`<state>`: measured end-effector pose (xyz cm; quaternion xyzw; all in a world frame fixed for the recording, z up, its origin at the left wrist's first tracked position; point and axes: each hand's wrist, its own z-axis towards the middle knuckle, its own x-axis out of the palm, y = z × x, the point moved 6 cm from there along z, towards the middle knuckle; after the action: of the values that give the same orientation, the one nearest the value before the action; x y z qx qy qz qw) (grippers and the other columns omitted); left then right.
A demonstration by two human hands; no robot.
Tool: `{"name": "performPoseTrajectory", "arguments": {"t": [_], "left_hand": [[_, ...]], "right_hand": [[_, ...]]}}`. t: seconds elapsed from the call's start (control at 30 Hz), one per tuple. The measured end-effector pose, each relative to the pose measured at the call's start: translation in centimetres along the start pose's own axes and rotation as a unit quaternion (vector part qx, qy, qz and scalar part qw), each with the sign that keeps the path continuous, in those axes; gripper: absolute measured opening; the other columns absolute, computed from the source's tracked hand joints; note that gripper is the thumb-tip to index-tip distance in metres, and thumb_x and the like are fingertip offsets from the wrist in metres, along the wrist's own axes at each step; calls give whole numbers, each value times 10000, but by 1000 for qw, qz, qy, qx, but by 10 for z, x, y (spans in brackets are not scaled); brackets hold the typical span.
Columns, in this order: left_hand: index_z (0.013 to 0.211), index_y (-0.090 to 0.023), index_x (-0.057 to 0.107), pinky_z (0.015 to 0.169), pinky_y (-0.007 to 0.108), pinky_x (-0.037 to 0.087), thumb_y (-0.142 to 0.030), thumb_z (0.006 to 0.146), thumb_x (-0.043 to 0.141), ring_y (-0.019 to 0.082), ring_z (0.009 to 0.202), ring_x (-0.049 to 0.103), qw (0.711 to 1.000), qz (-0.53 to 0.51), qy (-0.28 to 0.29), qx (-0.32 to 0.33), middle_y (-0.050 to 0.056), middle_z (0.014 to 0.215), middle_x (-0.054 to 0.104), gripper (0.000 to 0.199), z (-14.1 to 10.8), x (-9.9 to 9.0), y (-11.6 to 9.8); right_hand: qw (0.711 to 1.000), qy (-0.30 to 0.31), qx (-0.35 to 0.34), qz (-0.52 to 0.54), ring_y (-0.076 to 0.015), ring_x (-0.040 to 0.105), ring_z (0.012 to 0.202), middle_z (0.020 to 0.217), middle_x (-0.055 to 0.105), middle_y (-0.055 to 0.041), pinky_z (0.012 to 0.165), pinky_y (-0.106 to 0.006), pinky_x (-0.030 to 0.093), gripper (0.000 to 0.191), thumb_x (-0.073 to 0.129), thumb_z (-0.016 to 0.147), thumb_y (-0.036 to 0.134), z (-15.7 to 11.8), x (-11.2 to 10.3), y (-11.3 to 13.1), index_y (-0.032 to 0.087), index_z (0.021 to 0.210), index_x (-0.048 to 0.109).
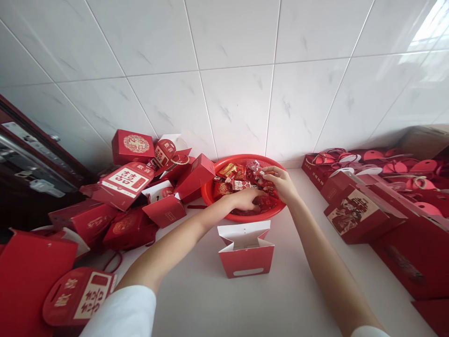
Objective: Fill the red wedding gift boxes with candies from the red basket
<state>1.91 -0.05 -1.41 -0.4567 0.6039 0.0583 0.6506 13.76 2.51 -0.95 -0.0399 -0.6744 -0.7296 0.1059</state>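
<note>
Head view looks down on two bare forearms reaching forward, with the right hand (281, 183) pinched together, fingertips closed on a small cluster of cellophane-wrapped sweets (259, 173) held just above a red plastic basket (209, 193). The left hand (247, 199) sits lower and just left of that grip, curled over the basket's contents, its fingers (257, 194) dipping among the red packets; whether it has clamped anything, I cannot tell. More sweets in red and gold wrappers (225, 174) lie in the basket directly beneath and left of the right hand's grip.

Below both hands, well clear of the basket, an open red gift box (245, 259) stands upright on a white surface (201, 292), its white inner flaps spread. Left of the left hand, red gift boxes and bags marked with double-happiness characters (123, 186) lie heaped and tilted against a white marble-look tiled wall (231, 100), which rises beyond the grip. Further left is a dark door (35, 161) with a metal lock. Right of the right hand, flat red boxes with printed panels (356, 214) and rounded handle pieces (394, 167) lie in overlapping rows, and a white sleeve (122, 313) covers the left upper arm
</note>
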Motion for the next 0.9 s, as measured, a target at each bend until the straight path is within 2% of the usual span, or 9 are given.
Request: {"name": "performPoseTrajectory", "arguments": {"t": [0.17,0.2,0.3,0.43,0.57,0.8,0.9], "left_hand": [[860,-181,745,723,277,488,-185,782,659,205,810,683,1000,-9,14,14,38,901,763,116,2,2,1],[828,-178,737,698,271,479,-228,810,655,192,771,672,1000,-16,16,10,37,873,758,98,2,2,2],[771,-173,723,652,263,455,-311,890,591,166,702,638,1000,-18,11,8,36,811,744,225,4,2,4],[880,-194,764,693,245,481,-179,821,607,166,772,675,999,-25,17,12,26,912,777,168,4,4,6],[1013,-206,776,719,238,513,-114,736,645,189,860,714,998,-38,47,-2,39,1038,789,320,3,9,9],[926,-213,798,757,265,525,-90,790,600,204,844,728,999,-17,16,25,30,976,807,271,4,5,7],[932,-210,804,850,289,531,-69,783,603,219,919,735,997,-25,-71,15,37,997,808,287,4,-9,12]], "right_hand": [[1000,4,2,-7,-176,694,687,794,646,-5,544,-264,546,277,753,652,271,0,1,0,197,908,674],[1000,2,5,-7,-176,697,692,801,649,-7,546,-262,550,267,739,654,252,-1,1,0,196,907,676],[1000,-4,16,-3,-178,705,703,806,658,-10,549,-256,555,251,699,654,192,-1,1,0,194,904,674],[1000,-3,16,-6,-184,715,717,832,676,-19,561,-264,567,263,686,666,165,-1,2,0,192,927,666],[1000,6,14,-3,-189,725,747,833,690,-18,573,-256,579,269,689,670,172,-1,2,0,197,937,672],[1000,10,9,3,-207,718,768,849,679,-26,616,-316,600,286,694,651,200,-1,3,0,203,936,670],[1000,-2,-4,-1,-197,689,757,803,665,-14,635,-323,595,281,693,641,214,0,1,0,204,921,665]]}}
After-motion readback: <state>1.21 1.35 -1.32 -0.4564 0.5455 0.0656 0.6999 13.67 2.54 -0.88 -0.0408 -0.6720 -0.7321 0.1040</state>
